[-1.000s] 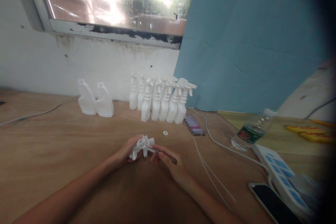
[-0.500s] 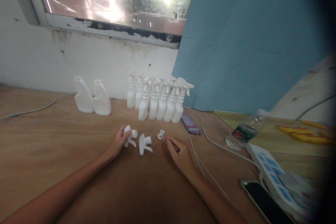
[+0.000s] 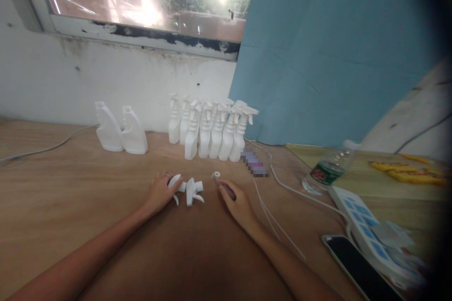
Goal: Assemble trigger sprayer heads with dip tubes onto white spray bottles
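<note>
My left hand [image 3: 159, 194] rests on the wooden table [image 3: 70, 207], its fingers curled round one white spray trigger head [image 3: 175, 183]. A second white trigger head [image 3: 193, 191] lies loose just right of it. My right hand [image 3: 237, 201] pinches a thin dark tool [image 3: 228, 191] whose tip touches a small white ring [image 3: 216, 175] on the table. Behind stand several white spray bottles with triggers [image 3: 212, 129] and two white bottles without heads [image 3: 120, 129].
White cables [image 3: 278, 183] run across the table right of my right hand. A clear water bottle [image 3: 326, 169] lies on its side, a white power strip [image 3: 367, 235] and a dark phone [image 3: 356, 268] sit at the right. A blue sheet [image 3: 335, 51] leans against the wall.
Both hands had been working together on the trigger heads; they have parted. One head now lies loose on the table, and my right hand has reached out with the tool to the white ring.
</note>
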`<state>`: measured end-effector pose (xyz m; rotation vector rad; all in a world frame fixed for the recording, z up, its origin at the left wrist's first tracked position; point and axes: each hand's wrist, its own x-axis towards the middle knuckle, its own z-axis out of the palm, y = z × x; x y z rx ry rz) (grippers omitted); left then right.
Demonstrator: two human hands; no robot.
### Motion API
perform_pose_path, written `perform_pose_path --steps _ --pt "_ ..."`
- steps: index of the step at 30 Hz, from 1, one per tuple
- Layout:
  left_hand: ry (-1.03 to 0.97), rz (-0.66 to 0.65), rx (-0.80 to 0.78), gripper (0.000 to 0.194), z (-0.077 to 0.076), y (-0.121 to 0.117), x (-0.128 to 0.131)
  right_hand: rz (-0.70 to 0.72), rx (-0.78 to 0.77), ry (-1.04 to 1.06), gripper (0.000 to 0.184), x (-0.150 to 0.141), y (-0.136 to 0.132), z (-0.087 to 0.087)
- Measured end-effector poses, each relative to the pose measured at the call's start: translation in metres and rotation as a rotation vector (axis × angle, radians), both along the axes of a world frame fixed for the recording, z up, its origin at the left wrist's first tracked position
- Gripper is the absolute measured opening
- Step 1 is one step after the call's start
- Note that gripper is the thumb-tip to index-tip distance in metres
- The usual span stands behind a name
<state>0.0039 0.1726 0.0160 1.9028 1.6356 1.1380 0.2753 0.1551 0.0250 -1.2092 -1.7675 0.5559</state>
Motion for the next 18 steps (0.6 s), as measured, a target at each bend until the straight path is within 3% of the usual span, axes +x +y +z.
perform_pose_path --steps 8,11,14,18 --pt "0.009 -0.015 0.088 0.037 -0.007 0.002 -0.001 -0.019 -0.001 0.059 0.024 -0.007 -0.005 -0.001" --pt "-0.025 0.022 0.157 0.035 0.001 -0.003 -0.001 -0.04 0.003 0.069 0.023 -0.008 -0.007 -0.002" --pt "-0.07 -0.028 0.263 0.027 0.024 -0.028 0.007 -0.064 0.035 0.074 0.022 -0.009 -0.01 0.0" --pt "-0.114 -0.351 0.292 0.016 0.05 -0.092 0.035 -0.07 0.104 0.009 0.02 -0.009 -0.014 0.005"
